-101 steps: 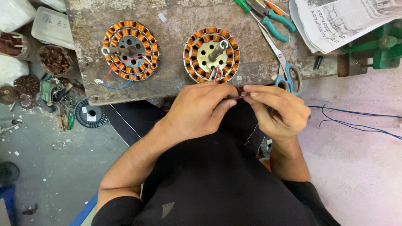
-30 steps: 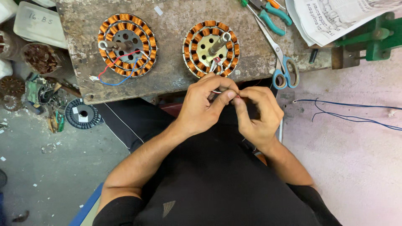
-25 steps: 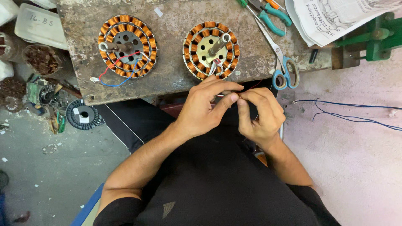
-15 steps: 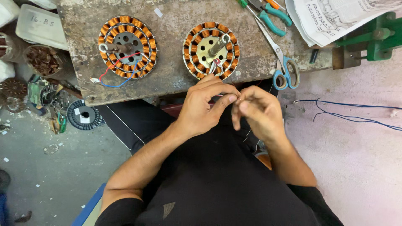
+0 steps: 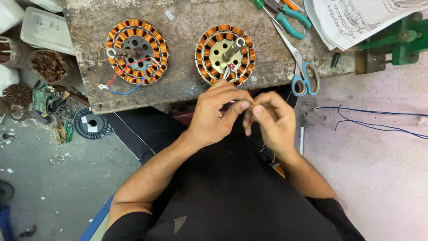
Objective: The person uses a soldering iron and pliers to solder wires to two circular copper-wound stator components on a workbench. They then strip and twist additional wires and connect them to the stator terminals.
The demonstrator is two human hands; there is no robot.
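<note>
Fingertips of both hands meet just below the desk edge, pinching thin wire leads (image 5: 232, 73) that run down from the right-hand round copper-wound motor stator (image 5: 225, 54). The left hand (image 5: 218, 114) curls its fingers (image 5: 238, 107) closed, thumb and forefinger pressed on the wire end; the right hand (image 5: 272, 122) closes its fingers (image 5: 257, 111) on the same spot, tips touching those of the left. How much wire lies between them is too small to tell.

That stator lies flat on the worn grey desk (image 5: 183, 85), close to its near edge, with a metal shaft standing in its middle. Well to its left lies a second copper-wound stator (image 5: 136, 51), with red and blue leads trailing toward the desk edge. To the right of the hands, blue-handled scissors (image 5: 303, 73) lie on the desk, green-handled pliers (image 5: 285, 15) beyond them, and a folded newspaper (image 5: 356, 18) at the far corner. On the floor to the left sits a black wire spool (image 5: 91, 126); loose blue wires (image 5: 374, 120) lie on the floor at right.
</note>
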